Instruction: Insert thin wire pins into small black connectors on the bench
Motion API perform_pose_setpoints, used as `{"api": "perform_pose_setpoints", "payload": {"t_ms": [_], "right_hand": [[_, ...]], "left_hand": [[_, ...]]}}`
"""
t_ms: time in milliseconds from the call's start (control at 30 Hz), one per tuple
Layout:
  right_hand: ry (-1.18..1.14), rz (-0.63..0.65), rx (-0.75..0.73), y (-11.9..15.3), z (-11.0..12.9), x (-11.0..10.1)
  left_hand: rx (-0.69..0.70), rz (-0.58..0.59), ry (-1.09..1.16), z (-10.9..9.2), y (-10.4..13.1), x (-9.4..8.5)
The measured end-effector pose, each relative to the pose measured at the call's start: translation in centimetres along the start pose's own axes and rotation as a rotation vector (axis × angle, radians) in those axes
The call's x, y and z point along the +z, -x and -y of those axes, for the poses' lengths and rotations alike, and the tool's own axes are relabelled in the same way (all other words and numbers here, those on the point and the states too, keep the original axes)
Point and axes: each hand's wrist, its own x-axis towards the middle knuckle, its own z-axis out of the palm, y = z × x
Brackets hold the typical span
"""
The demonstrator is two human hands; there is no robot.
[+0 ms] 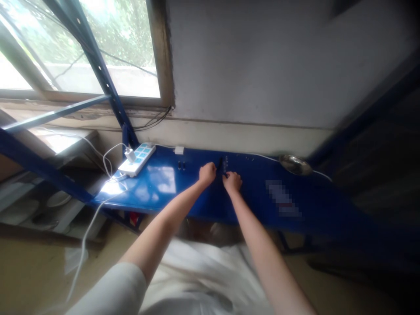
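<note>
Both my hands are over the middle of the blue table (pixel 193 197). My left hand (pixel 207 173) is closed, its fingers curled in beside a small dark object (pixel 220 162); anything inside them is too small to make out. To its right, my right hand (pixel 232 180) has its thumb and fingers drawn together near the lower end of a row of small clear pieces (pixel 225 161). What this hand holds, if anything, cannot be told. Two small black pieces (pixel 181 166) stand apart on the table, left of my left hand.
A white power strip (pixel 138 160) with a plug and cables lies at the table's left end. Behind are a white adapter (pixel 179 150) and the wall. A shiny metal dish (pixel 295 165) sits at the back right. Blue frame posts rise on the left.
</note>
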Motion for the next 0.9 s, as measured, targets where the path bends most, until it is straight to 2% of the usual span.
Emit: {"api": "perform_pose_setpoints", "payload": {"t_ms": [133, 267, 533, 733, 800, 900], "right_hand": [[0.000, -0.042, -0.037, -0.7, -0.2, 0.7], [0.036, -0.010, -0.011, -1.4, 0.1, 0.8], [0.039, 0.017, 0.036, -1.6, 0.7, 0.5], [0.105, 0.117, 0.083, -1.7, 1.6, -0.2], [0.161, 0.175, -0.005, -1.2, 2.1, -0.5], [0.235, 0.240, -0.246, 0.0, 3.2, -1.1]], "left_hand": [[-0.005, -0.105, 0.162, 0.7, 1.0, -0.7], [-0.009, -0.156, 0.260, 1.1, 2.2, -2.1], [0.055, -0.151, 0.329, 1.7, 3.4, -4.2], [0.063, -0.133, 0.335, 1.7, 3.9, -5.3], [0.067, -0.143, 0.349, 1.8, 3.9, -5.7], [0.081, -0.153, 0.358, 2.2, 3.9, -5.9]]}}
